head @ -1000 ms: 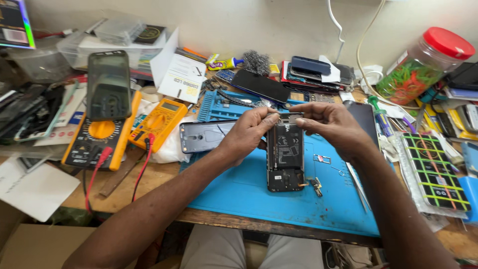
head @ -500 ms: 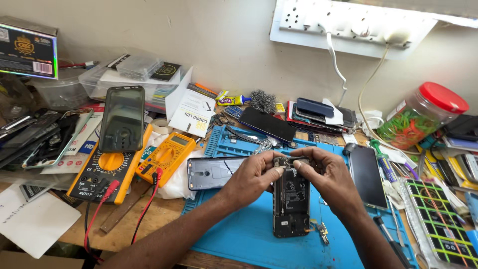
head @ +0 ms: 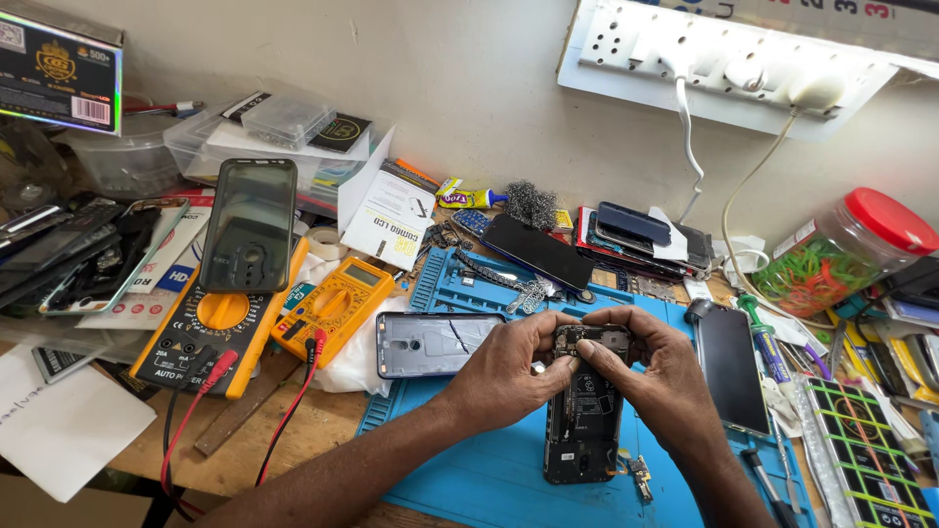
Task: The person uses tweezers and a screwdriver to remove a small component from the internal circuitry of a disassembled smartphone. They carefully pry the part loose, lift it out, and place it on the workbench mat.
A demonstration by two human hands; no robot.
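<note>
Both hands stayed on the opened phone (head: 585, 411) across the last second, while the view lifted from the bench edge toward the wall, so the white power strip (head: 729, 64) came into the picture. The phone lay flat on the blue repair mat (head: 469, 469), back removed and circuit boards showing, lengthwise away from the person, much as it had 1 second earlier.

The left hand (head: 509, 376) had closed its fingers against the phone's upper left edge, thumb and forefinger pinched near the top corner. The right hand (head: 657, 376) curled over the upper right side, its fingertips pressing onto the top section beside the camera area; whether a small part sat between them could not be told. Compared with earlier, both sets of fingertips had drawn closer together at the phone's top end, which read as work settling on that upper board.

Left of the phone, touching the mat's edge, lay a grey back cover (head: 430, 344). Further left stood a small yellow multimeter (head: 333, 308) and a larger one (head: 210, 328) with a dark phone resting on it. Right of the phone lay a black screen panel (head: 732, 370), and beyond it a red-lidded jar (head: 841, 254)
</note>
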